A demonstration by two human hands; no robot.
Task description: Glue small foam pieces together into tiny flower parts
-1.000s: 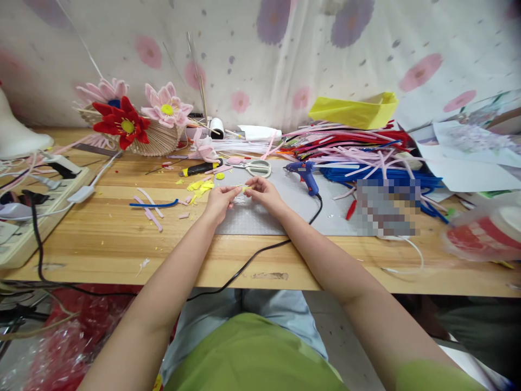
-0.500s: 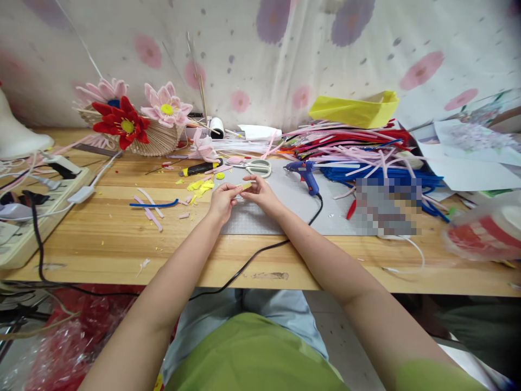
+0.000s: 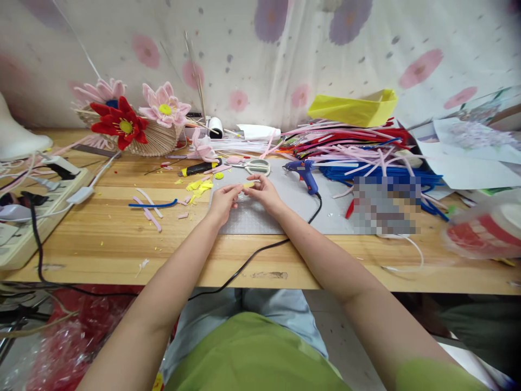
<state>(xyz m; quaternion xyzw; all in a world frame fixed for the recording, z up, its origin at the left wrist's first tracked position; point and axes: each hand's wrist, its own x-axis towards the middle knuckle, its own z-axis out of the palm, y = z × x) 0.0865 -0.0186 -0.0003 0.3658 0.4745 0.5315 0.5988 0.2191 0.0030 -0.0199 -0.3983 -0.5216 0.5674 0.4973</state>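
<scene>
Both hands meet over the grey cutting mat (image 3: 264,220), pinching a small yellow piece (image 3: 248,185) between the fingertips; it looks like a strip, but its exact kind is too small to make out. My left hand (image 3: 225,203) holds its left end with thumb and forefinger. My right hand (image 3: 266,194) grips it from the other side, fingers curled. Just behind them lie scissors (image 3: 258,166) with pale handles and a round yellow disc (image 3: 218,175). Yellow scraps (image 3: 198,189) are scattered left of my left hand.
A blue glue gun (image 3: 303,172) rests on the mat, its black cord (image 3: 260,251) crossing the table's front. Bundled pipe cleaners (image 3: 345,152) lie behind. At left are fuzzy flowers (image 3: 124,126), a utility knife (image 3: 199,168) and a power strip (image 3: 44,217). A plastic tub (image 3: 484,231) stands right.
Both hands stay together over the mat with the yellow piece; the fingers have shifted only slightly. The whole view has moved a little.
</scene>
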